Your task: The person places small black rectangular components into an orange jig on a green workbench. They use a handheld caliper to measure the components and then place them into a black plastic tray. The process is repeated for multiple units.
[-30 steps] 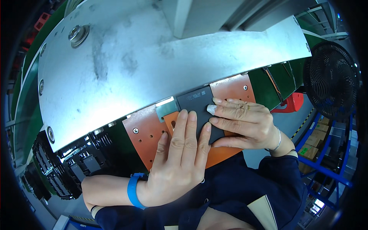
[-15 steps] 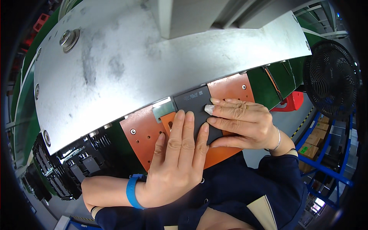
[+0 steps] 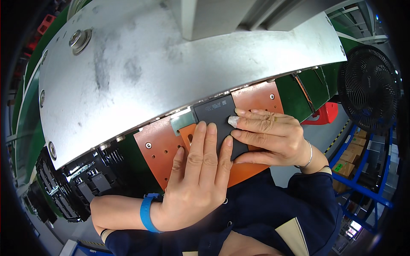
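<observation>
A flat, dark grey battery (image 3: 212, 114) with small print and a square code lies on an orange-brown fixture plate (image 3: 159, 143). My left hand (image 3: 194, 179) rests with fingers stretched and spread, their tips on the battery's left side and the orange block (image 3: 186, 133) beside it. From the right, my right hand (image 3: 273, 138) lies over the battery's right side, its fingers extended and thumb lower down. One fingertip wears a white wrap (image 3: 233, 121). Neither hand wraps round the battery, whose lower part is partly covered by fingers. A metal bracket (image 3: 183, 121) sits at its left.
A large metal plate (image 3: 141, 81) with bolts hangs just beyond my hands, under a grey upright (image 3: 209, 21). Black trays (image 3: 89, 183) holding dark flat pieces stand at left. At right are a black fan (image 3: 369, 87), a red container (image 3: 325, 114) and a blue rack (image 3: 363, 183) with boxes.
The large metal plate has shifted slightly away, showing more fittings along its near edge and a little more of the battery's far end. Both hands stay in place.
</observation>
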A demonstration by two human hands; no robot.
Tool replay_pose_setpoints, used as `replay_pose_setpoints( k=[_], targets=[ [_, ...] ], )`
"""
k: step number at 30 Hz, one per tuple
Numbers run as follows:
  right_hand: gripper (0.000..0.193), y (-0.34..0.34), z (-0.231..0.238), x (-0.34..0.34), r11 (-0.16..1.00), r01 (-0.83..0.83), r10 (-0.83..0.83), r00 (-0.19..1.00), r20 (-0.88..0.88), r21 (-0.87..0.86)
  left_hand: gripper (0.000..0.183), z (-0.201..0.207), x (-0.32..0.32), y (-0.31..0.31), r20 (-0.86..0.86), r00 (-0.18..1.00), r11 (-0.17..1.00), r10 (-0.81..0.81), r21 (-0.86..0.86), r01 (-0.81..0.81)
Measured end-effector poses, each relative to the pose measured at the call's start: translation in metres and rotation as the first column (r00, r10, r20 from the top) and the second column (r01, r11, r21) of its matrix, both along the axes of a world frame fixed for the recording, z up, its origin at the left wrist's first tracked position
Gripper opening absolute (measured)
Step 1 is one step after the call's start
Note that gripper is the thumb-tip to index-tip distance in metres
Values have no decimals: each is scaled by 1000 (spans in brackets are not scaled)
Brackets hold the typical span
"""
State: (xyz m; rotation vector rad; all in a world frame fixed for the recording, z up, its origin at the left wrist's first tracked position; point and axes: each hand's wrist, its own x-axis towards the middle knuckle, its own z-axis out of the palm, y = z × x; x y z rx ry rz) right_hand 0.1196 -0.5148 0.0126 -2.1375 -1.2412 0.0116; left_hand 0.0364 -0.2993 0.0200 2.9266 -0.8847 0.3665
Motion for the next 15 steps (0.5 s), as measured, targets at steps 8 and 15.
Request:
replay_pose_setpoints(
  k=[8, 15],
  targets=[
    [43, 3, 3, -1, 1000, -14, 13, 999, 37, 9, 43, 3, 0, 0, -27, 1000, 1000, -7, -6, 7],
    [43, 6, 9, -14, 998, 53, -53, 998, 16, -25, 39, 0, 0, -3, -8, 1000, 994, 27, -106, -27]
  ],
)
